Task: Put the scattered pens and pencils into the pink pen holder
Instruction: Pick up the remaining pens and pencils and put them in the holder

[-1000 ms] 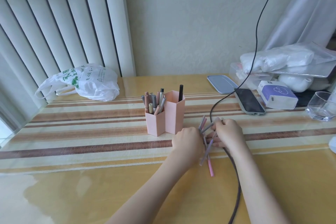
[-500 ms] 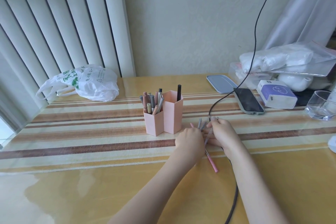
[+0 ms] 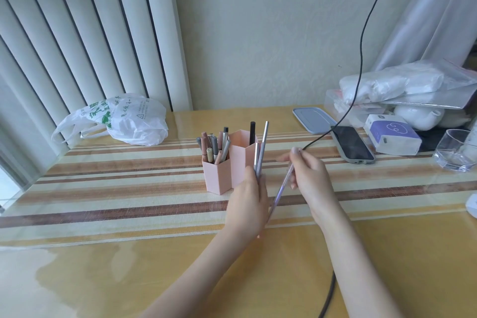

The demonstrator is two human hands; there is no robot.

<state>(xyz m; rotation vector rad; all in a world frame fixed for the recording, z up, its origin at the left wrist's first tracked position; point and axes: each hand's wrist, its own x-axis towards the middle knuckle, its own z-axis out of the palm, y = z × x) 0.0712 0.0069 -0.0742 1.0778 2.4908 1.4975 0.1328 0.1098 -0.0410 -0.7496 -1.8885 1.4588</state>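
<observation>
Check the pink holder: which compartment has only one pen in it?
The taller right compartment of the pink pen holder: a single black pen stands in it. The shorter left compartment is packed with many pens.

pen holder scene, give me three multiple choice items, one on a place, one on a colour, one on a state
1. Where does the phone lie?
A. right of the pink pen holder
B. under the plastic bag
C. inside the holder

2. What colour is the lone pen in the holder's taller compartment?
A. white
B. black
C. green

3. What is the left hand doing?
A. resting flat
B. pushing the holder
C. gripping upright pens

Answers: 1 A, it lies near the glass; 2 B, its body is dark; 3 C, fingers curl round them.
</observation>
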